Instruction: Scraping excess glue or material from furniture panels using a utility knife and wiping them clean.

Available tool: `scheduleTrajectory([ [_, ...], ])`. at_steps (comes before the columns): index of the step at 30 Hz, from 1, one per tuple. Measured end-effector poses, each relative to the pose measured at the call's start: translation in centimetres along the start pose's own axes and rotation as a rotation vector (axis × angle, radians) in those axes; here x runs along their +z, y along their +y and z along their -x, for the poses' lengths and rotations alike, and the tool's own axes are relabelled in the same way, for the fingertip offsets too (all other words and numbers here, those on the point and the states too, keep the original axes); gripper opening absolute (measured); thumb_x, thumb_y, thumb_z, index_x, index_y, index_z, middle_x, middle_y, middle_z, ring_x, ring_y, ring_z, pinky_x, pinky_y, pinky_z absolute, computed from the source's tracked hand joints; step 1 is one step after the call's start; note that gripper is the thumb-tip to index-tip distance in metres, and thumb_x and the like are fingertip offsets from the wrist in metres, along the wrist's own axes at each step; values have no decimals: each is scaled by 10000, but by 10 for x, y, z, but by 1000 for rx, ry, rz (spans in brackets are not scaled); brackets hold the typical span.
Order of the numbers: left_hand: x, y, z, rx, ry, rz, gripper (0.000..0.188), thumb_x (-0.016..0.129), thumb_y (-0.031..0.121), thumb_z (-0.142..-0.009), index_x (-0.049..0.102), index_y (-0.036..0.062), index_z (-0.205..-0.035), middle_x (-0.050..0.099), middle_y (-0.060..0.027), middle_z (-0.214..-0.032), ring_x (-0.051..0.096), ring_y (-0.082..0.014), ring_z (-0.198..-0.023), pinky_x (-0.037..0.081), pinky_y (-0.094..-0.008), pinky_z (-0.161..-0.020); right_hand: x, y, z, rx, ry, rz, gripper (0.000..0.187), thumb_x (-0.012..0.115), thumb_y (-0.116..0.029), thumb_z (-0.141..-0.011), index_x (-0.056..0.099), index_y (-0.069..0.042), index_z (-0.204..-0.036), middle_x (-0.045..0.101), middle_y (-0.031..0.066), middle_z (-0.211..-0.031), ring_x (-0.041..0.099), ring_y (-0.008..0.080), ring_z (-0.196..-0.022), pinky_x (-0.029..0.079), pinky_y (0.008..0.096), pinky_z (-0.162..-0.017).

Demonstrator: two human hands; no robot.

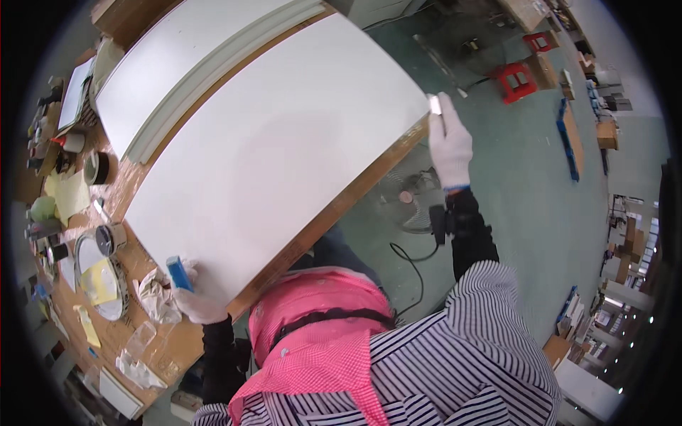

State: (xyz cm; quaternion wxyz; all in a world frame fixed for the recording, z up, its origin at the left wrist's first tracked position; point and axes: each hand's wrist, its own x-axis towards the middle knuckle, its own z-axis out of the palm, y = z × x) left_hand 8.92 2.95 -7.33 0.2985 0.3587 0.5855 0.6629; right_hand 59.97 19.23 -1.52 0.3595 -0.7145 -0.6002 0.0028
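A large white panel (298, 135) lies on the brown work table in front of me. My left hand (199, 302), in a white glove, is at the panel's near left corner. Its fingers are closed round a short blue bar-shaped piece (180, 272), whose exact kind I cannot make out. Beside that hand lies a crumpled pale cloth (158, 297). My right hand (451, 149), also gloved, reaches to the panel's far right corner. A small white block (435, 105) shows at its fingertips, apparently pinched there.
Behind the panel stand pale strips (227, 64) and another white board (181, 42). At left are a round lid (117, 307) with yellow paper, an open can (108, 240) and a tape roll (96, 168). A fan (406, 197) stands below the table's right edge; a red stool (516, 82) is farther off.
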Motion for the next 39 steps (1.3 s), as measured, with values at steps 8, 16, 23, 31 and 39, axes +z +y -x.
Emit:
scheduleTrajectory([
  [8, 12, 19, -1, 49, -88, -229, 696, 323, 629, -1067, 624, 1, -1039, 678, -107, -1056, 611, -220, -975, 485, -374, -907, 31, -200, 127, -536, -589, -446, 79, 684, -176, -908, 696, -98, -909, 589, 78, -715, 631, 285, -644, 520, 438, -550],
  [16, 21, 26, 1, 26, -45, -323, 699, 344, 645, -1054, 612, 4, -975, 674, -107, -1023, 609, -221, -941, 493, -362, -853, 39, -13, -16, -64, 2, 231, 228, 667, -340, -963, 676, -131, -873, 701, 130, -834, 693, 365, -787, 531, 495, -668],
  [23, 14, 26, 5, -6, 14, -348, 698, 347, 650, -1055, 604, 9, -950, 671, -110, -1014, 608, -223, -945, 495, -363, -857, 16, -65, -23, -109, -180, 9, 229, 666, -270, -950, 762, -146, -1117, 747, 139, -996, 718, 347, -895, 582, 445, -787],
  [31, 18, 24, 2, 31, -23, -264, 711, 311, 651, -1066, 588, 14, -911, 687, -146, -1015, 642, -270, -1005, 497, -400, -921, 41, -99, 9, -111, -450, -282, 290, 638, -142, -938, 783, -169, -1189, 756, 99, -1019, 724, 312, -916, 590, 409, -782],
  [39, 15, 29, 0, 55, -34, -383, 734, 290, 660, -1070, 588, 7, -913, 699, -185, -1033, 651, -298, -1005, 495, -425, -939, 29, -104, 9, -124, -822, -354, 345, 708, -86, -932, 738, -91, -1275, 732, 201, -1255, 698, 219, -1226, 564, 331, -1028],
])
